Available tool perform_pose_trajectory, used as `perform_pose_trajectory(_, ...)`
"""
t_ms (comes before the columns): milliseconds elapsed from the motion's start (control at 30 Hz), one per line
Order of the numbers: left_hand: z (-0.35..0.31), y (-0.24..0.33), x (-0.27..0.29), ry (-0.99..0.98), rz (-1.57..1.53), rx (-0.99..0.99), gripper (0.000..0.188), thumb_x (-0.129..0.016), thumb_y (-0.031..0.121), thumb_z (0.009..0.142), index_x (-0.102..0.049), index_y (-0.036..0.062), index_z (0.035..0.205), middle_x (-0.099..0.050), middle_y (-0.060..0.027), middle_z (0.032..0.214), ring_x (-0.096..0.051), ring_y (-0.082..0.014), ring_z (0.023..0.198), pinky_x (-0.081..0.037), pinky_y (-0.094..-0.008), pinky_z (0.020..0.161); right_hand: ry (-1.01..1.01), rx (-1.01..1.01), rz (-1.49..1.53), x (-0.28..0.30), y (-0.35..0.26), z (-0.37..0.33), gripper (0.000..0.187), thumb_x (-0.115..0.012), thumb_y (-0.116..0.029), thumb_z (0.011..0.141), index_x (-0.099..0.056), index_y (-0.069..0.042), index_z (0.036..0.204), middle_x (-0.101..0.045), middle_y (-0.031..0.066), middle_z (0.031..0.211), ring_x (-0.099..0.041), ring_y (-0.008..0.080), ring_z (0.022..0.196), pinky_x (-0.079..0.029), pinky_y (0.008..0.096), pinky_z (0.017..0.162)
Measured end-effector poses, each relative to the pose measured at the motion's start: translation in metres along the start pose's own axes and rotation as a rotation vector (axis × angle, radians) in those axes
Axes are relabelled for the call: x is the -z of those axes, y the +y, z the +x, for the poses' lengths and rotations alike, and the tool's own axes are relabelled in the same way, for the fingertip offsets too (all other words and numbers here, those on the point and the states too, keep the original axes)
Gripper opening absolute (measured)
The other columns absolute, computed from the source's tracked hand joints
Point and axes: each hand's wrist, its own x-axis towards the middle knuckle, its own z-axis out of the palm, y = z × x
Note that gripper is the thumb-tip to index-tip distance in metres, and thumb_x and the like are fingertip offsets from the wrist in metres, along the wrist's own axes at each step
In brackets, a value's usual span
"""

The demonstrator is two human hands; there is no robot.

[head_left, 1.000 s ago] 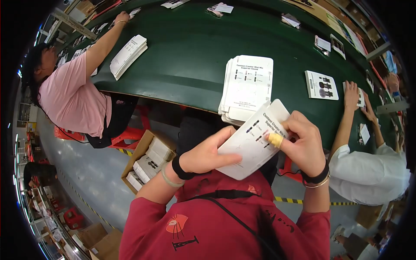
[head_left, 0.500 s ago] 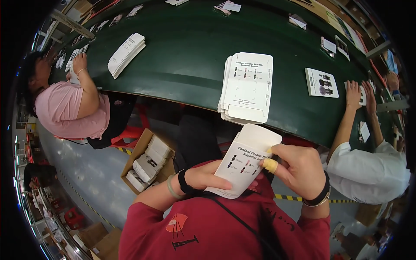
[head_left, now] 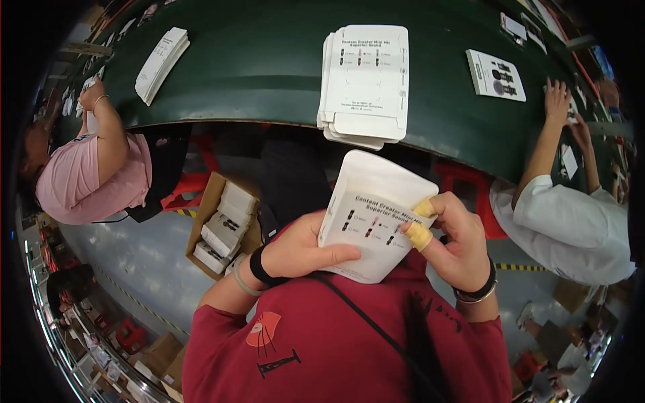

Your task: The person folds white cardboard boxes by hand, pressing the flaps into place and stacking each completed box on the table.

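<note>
While the taped fingers [head_left: 420, 235] of the right hand [head_left: 457, 245] pinch the right edge of a white flat box [head_left: 373, 215], the left hand [head_left: 302, 252] clasps its lower left edge, thumb laid across the printed face, so both hands hold it close above the red shirt [head_left: 336, 342]. Beyond it a stack of the same flat boxes [head_left: 366, 80] lies on the green surface [head_left: 255, 60], where neighbours on both sides rest their hands

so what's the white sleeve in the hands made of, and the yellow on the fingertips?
White sleeve: looks like thin matte printed paperboard; it curves in both hands and shows flat cut edges. Yellow fingertip wraps on the right hand: probably tape or rubbery finger cots, dull finish.
</note>
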Motion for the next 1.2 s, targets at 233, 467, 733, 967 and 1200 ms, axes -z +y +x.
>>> perform_pose_trajectory(233, 0.016, 0.004, -0.006, 0.295, 0.471, -0.348, 0.048, -0.063, 0.011, 0.097, -0.045, -0.0041, 0.139, -0.070, -0.0113, 0.110, -0.066, -0.0147, 0.099, -0.052, -0.0275, 0.086, 0.062, -0.089, 0.223, -0.011, 0.003, -0.010, 0.028, -0.067, -0.007, 0.092, -0.057, 0.004, 0.116, -0.067, 0.0076, 0.106, -0.063, 0.0093, 0.086, -0.050, 0.0239, 0.075)
perform_pose_trajectory(467, 0.020, -0.008, -0.012, 0.397, 0.161, -0.549, 0.049, -0.061, 0.011, 0.098, -0.042, -0.0017, 0.142, -0.069, -0.0097, 0.104, -0.065, -0.0118, 0.093, -0.050, -0.0241, 0.081, 0.129, -0.229, 0.850, -0.015, 0.025, 0.009, 0.046, -0.055, -0.009, 0.099, -0.045, 0.007, 0.141, -0.062, 0.0134, 0.127, -0.061, 0.0130, 0.105, -0.049, 0.0273, 0.086)
perform_pose_trajectory(733, 0.016, -0.011, 0.001, 0.342, 0.544, -0.571, 0.055, -0.059, 0.008, 0.099, -0.034, -0.0003, 0.147, -0.065, -0.0069, 0.096, -0.060, -0.0098, 0.080, -0.048, -0.0227, 0.074, -0.081, -0.249, 0.818, -0.011, 0.015, 0.020, 0.039, -0.058, -0.009, 0.097, -0.055, 0.004, 0.134, -0.067, 0.0121, 0.122, -0.065, 0.0133, 0.104, -0.051, 0.0278, 0.090)
perform_pose_trajectory(967, 0.019, -0.013, -0.021, 0.400, 0.152, -0.586, 0.045, -0.062, 0.008, 0.097, -0.046, 0.0002, 0.138, -0.062, -0.0032, 0.091, -0.055, -0.0060, 0.077, -0.045, -0.0208, 0.069, -0.082, 0.253, 0.109, -0.005, 0.018, 0.016, 0.030, -0.066, -0.006, 0.091, -0.067, 0.002, 0.120, -0.073, 0.0145, 0.106, -0.071, 0.0173, 0.084, -0.056, 0.0260, 0.074)
perform_pose_trajectory(1200, 0.024, 0.007, -0.001, 0.367, 0.459, -0.508, 0.036, -0.063, 0.006, 0.095, -0.053, -0.0010, 0.129, -0.062, -0.0008, 0.082, -0.054, -0.0025, 0.072, -0.043, -0.0185, 0.065, -0.034, 0.013, 0.011, -0.013, 0.002, 0.014, 0.028, -0.067, -0.010, 0.092, -0.068, -0.001, 0.118, -0.073, 0.0135, 0.098, -0.071, 0.0200, 0.075, -0.055, 0.0265, 0.065)
